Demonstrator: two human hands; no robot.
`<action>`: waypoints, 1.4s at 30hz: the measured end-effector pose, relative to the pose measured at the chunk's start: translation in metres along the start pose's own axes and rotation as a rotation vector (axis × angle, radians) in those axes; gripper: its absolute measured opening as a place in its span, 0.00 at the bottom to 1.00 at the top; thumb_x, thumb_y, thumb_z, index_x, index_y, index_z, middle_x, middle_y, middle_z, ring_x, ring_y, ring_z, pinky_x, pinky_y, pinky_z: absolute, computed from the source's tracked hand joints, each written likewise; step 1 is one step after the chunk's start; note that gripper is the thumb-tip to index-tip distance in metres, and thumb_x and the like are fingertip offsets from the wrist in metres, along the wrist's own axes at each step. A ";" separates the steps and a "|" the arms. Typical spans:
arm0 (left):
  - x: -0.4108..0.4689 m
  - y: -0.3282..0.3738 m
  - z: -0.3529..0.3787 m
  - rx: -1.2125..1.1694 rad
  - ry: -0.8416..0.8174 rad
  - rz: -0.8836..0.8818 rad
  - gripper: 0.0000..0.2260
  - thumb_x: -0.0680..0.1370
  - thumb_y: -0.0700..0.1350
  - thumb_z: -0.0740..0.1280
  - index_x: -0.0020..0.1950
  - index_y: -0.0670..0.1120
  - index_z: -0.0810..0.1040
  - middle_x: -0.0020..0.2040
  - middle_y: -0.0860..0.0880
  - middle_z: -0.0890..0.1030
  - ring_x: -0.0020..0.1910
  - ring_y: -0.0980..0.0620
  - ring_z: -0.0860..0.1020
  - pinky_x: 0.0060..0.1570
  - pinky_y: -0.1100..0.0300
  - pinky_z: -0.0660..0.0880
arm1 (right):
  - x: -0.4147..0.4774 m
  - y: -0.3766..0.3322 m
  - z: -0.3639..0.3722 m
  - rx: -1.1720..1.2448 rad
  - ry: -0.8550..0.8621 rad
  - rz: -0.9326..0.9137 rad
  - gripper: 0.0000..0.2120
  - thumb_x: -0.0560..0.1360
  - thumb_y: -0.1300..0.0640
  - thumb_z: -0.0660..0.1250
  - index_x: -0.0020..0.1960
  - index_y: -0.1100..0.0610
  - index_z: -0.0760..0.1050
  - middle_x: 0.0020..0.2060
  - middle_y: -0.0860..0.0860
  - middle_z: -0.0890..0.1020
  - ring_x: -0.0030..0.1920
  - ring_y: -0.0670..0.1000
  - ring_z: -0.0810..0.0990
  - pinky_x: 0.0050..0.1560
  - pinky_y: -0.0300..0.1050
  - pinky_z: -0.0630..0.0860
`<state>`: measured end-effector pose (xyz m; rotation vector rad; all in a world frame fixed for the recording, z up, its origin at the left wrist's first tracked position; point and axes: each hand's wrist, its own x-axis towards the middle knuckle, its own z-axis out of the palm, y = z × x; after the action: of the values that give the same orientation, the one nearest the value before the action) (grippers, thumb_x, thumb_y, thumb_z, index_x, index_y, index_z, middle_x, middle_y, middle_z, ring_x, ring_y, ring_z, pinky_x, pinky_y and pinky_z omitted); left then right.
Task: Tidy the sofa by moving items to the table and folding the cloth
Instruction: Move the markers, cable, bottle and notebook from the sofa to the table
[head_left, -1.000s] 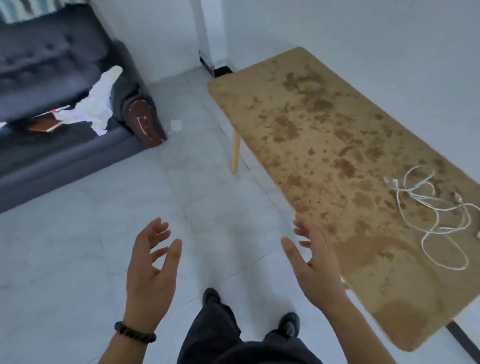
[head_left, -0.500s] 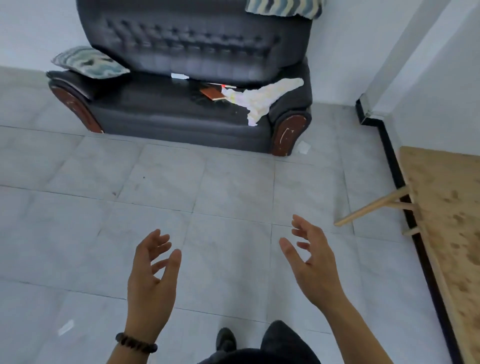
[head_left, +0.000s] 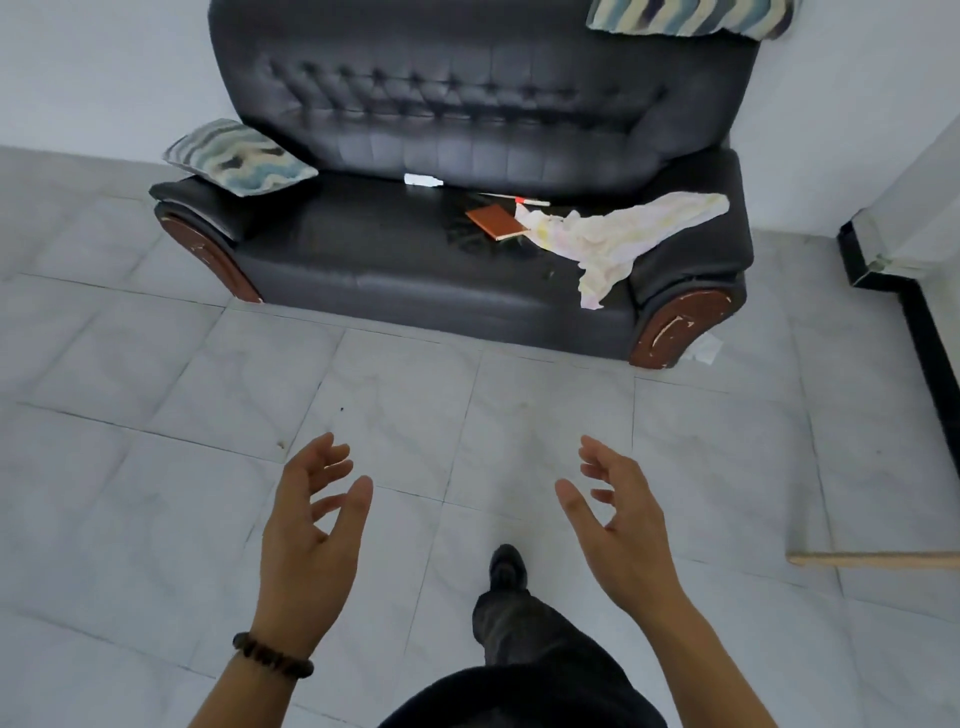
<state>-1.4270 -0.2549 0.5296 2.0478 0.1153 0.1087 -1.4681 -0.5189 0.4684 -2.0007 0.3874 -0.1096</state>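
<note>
Facing the sofa (head_left: 363, 260) carrying a crumpled cloth (head_left: 613, 236) and brown notebook (head_left: 493, 221), I hold my left hand (head_left: 306, 540) and right hand (head_left: 626, 535) empty, fingers (head_left: 602, 454) spread.

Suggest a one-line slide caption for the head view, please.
Empty left hand and right hand hover above the floor, facing a black sofa bearing a crumpled cloth and notebook.

The top edge cuts the sofa (head_left: 467, 130) and the cushion (head_left: 685, 18) on its back. A white thing (head_left: 423, 180) on the seat is too small to identify. The right edge cuts a wooden leg (head_left: 872, 560).
</note>
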 end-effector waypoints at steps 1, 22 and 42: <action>0.027 0.009 0.000 0.001 0.007 0.011 0.19 0.76 0.45 0.67 0.66 0.54 0.69 0.60 0.56 0.78 0.59 0.59 0.77 0.50 0.67 0.73 | 0.030 -0.015 0.006 -0.007 -0.009 -0.021 0.22 0.77 0.45 0.66 0.69 0.39 0.66 0.62 0.35 0.72 0.61 0.34 0.72 0.59 0.34 0.73; 0.571 0.002 0.064 -0.008 -0.105 0.034 0.21 0.74 0.52 0.65 0.66 0.54 0.68 0.61 0.57 0.76 0.58 0.65 0.74 0.53 0.66 0.74 | 0.534 -0.162 0.148 -0.165 0.013 -0.077 0.20 0.77 0.49 0.68 0.68 0.42 0.69 0.61 0.40 0.73 0.61 0.40 0.74 0.59 0.39 0.75; 0.976 0.008 0.208 0.041 -0.346 -0.079 0.21 0.77 0.37 0.68 0.65 0.54 0.70 0.60 0.54 0.77 0.59 0.60 0.76 0.52 0.75 0.73 | 0.905 -0.160 0.204 0.095 0.126 0.301 0.18 0.77 0.51 0.69 0.64 0.39 0.69 0.59 0.38 0.75 0.61 0.38 0.74 0.61 0.43 0.76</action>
<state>-0.4330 -0.3151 0.4681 2.0684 -0.0180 -0.2980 -0.5282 -0.5680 0.4354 -1.8252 0.7452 -0.0637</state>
